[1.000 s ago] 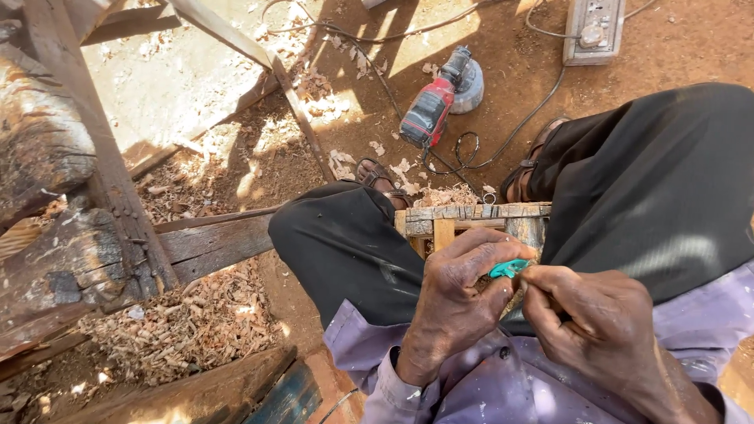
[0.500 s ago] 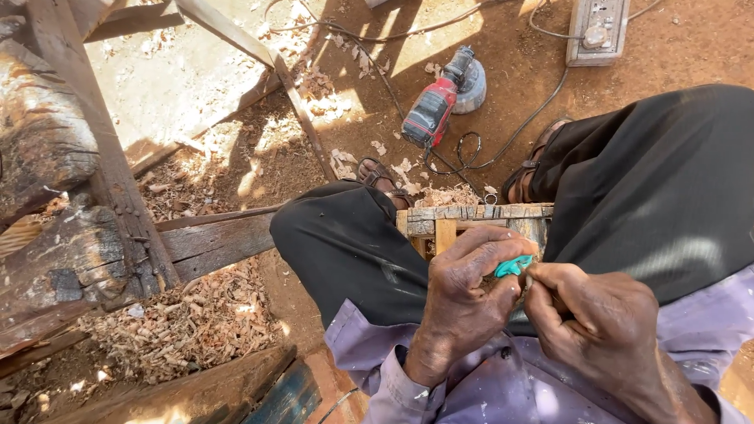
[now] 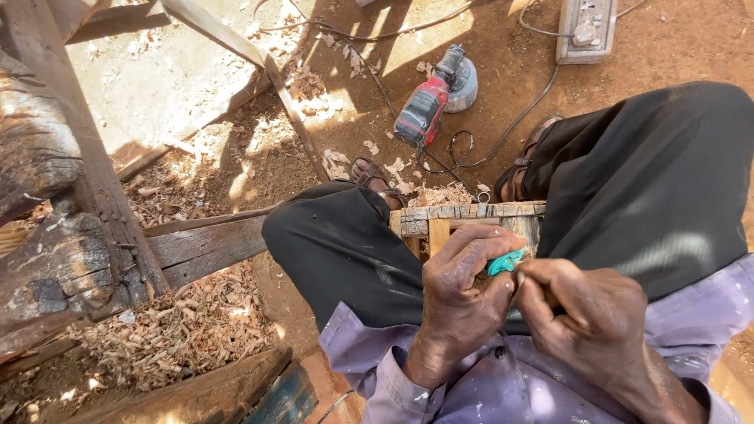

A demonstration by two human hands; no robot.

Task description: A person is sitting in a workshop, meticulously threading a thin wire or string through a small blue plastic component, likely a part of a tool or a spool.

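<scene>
Teal plastic piece [image 3: 505,261] pinched between both hands [image 3: 518,302] above a rough wooden stool [image 3: 471,216].

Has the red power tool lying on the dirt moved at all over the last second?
No. The red power tool lies in the same spot beside the grey socket box and the sandalled foot; its cable loop looks unchanged too.

I count two hands, my left hand [image 3: 463,302] and right hand [image 3: 585,322], pinching one small teal piece [image 3: 505,261] between them. One wooden stool [image 3: 471,216] sits between my knees. On the ground I see one red power tool [image 3: 430,98], one grey socket box [image 3: 585,30] and two sandals [image 3: 377,177].
</scene>
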